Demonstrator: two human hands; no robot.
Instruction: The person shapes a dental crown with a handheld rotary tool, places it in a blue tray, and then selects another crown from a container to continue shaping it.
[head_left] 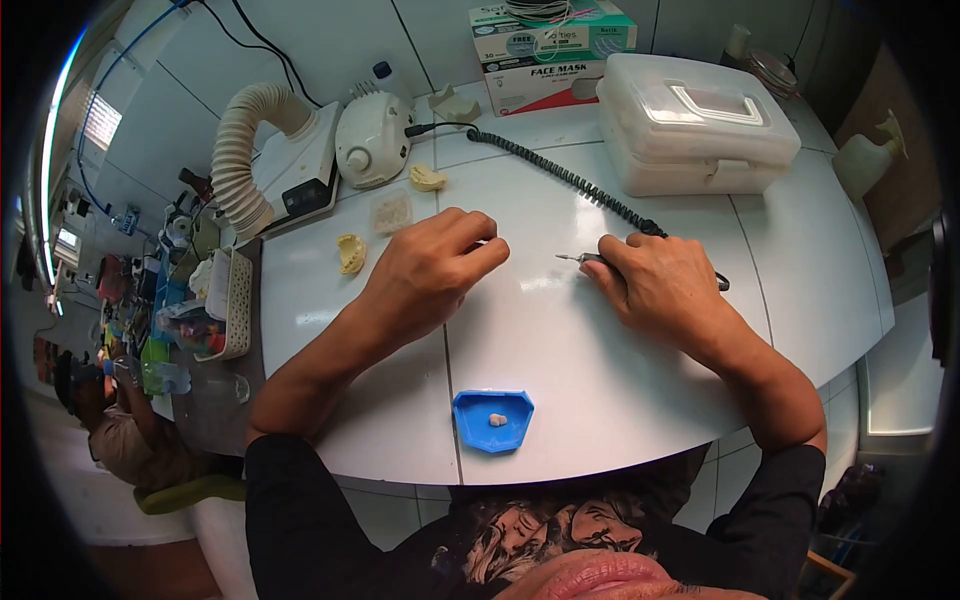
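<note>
My right hand (pixel 668 285) is closed around a rotary handpiece (pixel 590 259), its thin metal bit pointing left. A coiled black cord (pixel 565 176) runs from near this hand to a white control unit (pixel 372 140). My left hand (pixel 425 262) hovers left of the bit with its fingers curled in; whatever they may hold is hidden. Close to the table's front edge, a blue tray (pixel 468 408) holds small tooth-coloured pieces (pixel 497 420). Beyond my left hand are two yellowish dental casts, one nearer (pixel 351 254) and one farther (pixel 427 178), and a small clear box (pixel 391 214).
A ribbed hose (pixel 232 140) joins a white boxy unit (pixel 300 170) at back left. Face mask boxes (pixel 545 75) and a lidded plastic case (pixel 700 125) line the back. A basket (pixel 238 305) stands left. Another person (pixel 130 430) sits farther left.
</note>
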